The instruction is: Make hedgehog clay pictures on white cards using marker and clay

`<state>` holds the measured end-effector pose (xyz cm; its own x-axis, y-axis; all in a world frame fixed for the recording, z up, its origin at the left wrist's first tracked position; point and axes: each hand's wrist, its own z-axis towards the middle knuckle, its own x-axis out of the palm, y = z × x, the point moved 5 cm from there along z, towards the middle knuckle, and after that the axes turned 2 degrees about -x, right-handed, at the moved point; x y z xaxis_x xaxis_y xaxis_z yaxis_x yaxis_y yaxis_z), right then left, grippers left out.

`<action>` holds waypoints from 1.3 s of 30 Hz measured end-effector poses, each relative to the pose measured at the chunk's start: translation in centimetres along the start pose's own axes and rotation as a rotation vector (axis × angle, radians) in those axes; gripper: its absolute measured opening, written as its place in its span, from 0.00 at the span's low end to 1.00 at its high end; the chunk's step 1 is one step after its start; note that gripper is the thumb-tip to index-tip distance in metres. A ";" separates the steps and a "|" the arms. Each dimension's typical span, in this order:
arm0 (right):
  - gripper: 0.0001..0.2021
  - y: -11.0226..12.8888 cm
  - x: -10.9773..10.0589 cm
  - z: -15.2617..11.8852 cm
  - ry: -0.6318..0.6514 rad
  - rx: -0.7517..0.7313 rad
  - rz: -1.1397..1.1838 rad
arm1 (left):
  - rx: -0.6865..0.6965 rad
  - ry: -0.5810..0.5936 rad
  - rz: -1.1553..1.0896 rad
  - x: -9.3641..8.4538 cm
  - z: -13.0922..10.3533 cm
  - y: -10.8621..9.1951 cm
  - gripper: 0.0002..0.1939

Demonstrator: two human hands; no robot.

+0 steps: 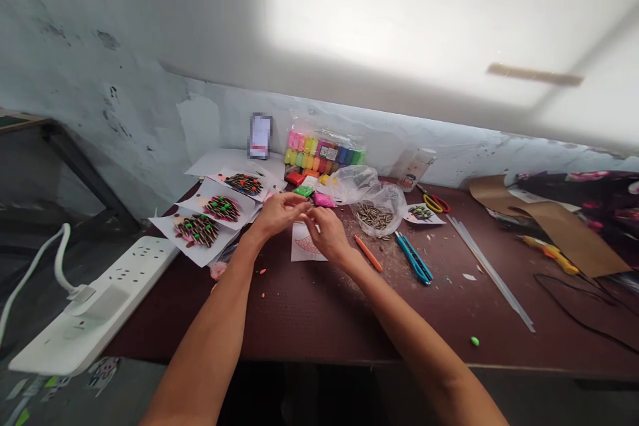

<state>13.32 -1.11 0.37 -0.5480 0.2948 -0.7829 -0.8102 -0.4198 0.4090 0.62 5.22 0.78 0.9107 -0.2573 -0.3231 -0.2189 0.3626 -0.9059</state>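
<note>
From here I have moving room on the worktop (309,326) along its near edge. My left hand (280,214) and right hand (328,231) nearly meet, fingers bent, grip unreadable. Three spiky collages (222,208) lie left, one drawing sheet (302,250) beneath the hands, one blue tool (414,259) and one orange stick (368,253) right.

A dark reddish-brown tabletop (309,319) carries a small white paper with a red line drawing (302,254). To its right lie a slim orange stick (368,253), a long blue-handled tool (415,259), a clear plastic bag (397,203) of dark, narrow seeds (374,216), and long translucent rods (492,273). A little green oval lump (474,341) sits near the front edge; overlapping white sheets with dark spiky figures (170,234) cover the left.
</note>
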 end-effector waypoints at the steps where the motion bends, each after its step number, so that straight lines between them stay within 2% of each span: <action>1: 0.11 -1.0 -0.4 -0.3 -0.027 0.068 0.101 | -0.016 0.057 -0.036 0.6 -0.1 0.0 0.22; 5: 0.18 -3.8 -0.7 -1.4 -0.076 0.275 0.511 | -0.049 0.177 -0.094 1.9 -0.3 0.2 0.21; 9: 0.19 -4.2 -0.4 -1.7 -0.040 0.354 0.732 | -0.099 0.169 -0.185 2.0 -0.3 0.4 0.21; 13: 0.17 -3.7 -0.4 -1.7 0.020 0.351 0.766 | -0.113 0.136 -0.229 1.8 -0.3 0.3 0.23; 18: 0.17 -4.1 -0.7 -1.9 -0.058 0.370 0.708 | -0.130 0.219 -0.247 2.1 -0.7 -0.2 0.26; 21: 0.18 -4.3 -0.7 -1.9 -0.064 0.383 0.709 | -0.128 0.220 -0.236 2.1 -0.8 -0.4 0.22; 26: 0.19 -4.1 -0.7 -1.8 -0.023 0.399 0.805 | -0.144 0.209 -0.267 2.2 -0.7 -0.1 0.20; 32: 0.15 -4.1 -0.6 -1.7 -0.007 0.423 0.871 | -0.158 0.242 -0.285 2.4 -0.6 0.6 0.20; 39: 0.12 -4.2 -1.0 -1.8 0.059 0.448 0.877 | -0.150 0.256 -0.268 2.5 -0.6 0.3 0.21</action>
<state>17.69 -1.20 -1.40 -0.9908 -0.0141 -0.1349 -0.1328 -0.1020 0.9859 2.64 4.11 -0.52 0.8299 -0.5468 -0.1108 -0.0515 0.1226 -0.9911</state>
